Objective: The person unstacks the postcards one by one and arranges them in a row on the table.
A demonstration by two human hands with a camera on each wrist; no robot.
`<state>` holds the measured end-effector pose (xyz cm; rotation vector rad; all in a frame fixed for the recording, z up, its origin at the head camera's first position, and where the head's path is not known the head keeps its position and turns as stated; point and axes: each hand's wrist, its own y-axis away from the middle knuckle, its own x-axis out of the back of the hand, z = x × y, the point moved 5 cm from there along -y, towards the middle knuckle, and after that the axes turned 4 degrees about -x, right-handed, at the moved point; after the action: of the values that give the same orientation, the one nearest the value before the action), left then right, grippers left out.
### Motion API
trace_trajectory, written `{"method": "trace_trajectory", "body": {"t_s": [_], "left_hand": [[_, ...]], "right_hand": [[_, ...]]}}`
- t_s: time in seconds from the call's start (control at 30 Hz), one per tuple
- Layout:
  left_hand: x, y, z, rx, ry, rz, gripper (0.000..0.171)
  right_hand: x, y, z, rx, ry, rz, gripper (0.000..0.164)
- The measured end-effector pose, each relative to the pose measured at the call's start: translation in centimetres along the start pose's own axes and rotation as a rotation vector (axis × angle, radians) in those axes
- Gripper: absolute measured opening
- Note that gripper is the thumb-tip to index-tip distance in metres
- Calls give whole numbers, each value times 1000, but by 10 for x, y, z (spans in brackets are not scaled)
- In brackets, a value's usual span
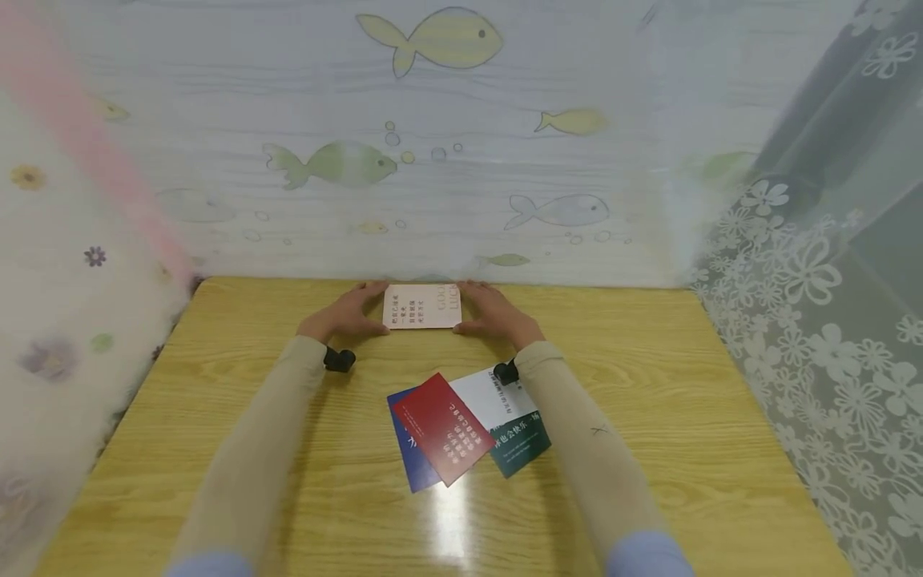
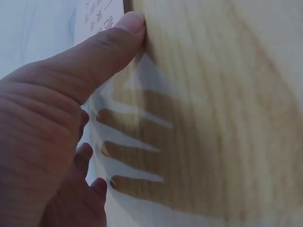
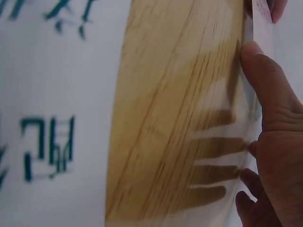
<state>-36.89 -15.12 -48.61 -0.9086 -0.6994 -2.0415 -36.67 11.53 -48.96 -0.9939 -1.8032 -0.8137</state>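
A pale pink card printed with "GOOD LUCK" and columns of characters is at the far edge of the table, lying sideways. My left hand holds its left end, the thumb along the near corner and the index finger at the far corner. At the opposite end my right hand grips the card the same way. In the left wrist view, the thumb presses the card's edge while the other fingers spread below. The right wrist view has the right thumb at the card's edge too.
Nearer on the wooden table, several cards overlap: a red card on a blue card, and a white card by a green card. A fish-patterned curtain hangs behind the far edge; a floral one stands right.
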Motion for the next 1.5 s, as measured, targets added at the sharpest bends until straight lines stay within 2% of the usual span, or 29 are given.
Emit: {"method": "trace_trajectory", "body": {"t_s": [0.17,0.5,0.63,0.87,1.17,1.5], "left_hand": [[4,2,-2,1,23,-41,95],[-1,9,-5,20,-20,-70,90],[-1,6,-7,-9,-37,-70,88],[-4,0,-18,-52,-120,-55,83],[-4,10,-4,-20,-285,-58,75],[-3,16,4,-43,-263,-40,72]], "right_hand": [[-2,-2,-5,-2,-16,-23,93],[-8,-2,-6,-46,9,-67,86],[-9,-4,-4,-64,18,-82,87],[-10,-6,-3,-72,10,-86,83],[-10,-8,-3,-75,39,-88,82],[-12,-1,-3,-82,58,-111,81]]}}
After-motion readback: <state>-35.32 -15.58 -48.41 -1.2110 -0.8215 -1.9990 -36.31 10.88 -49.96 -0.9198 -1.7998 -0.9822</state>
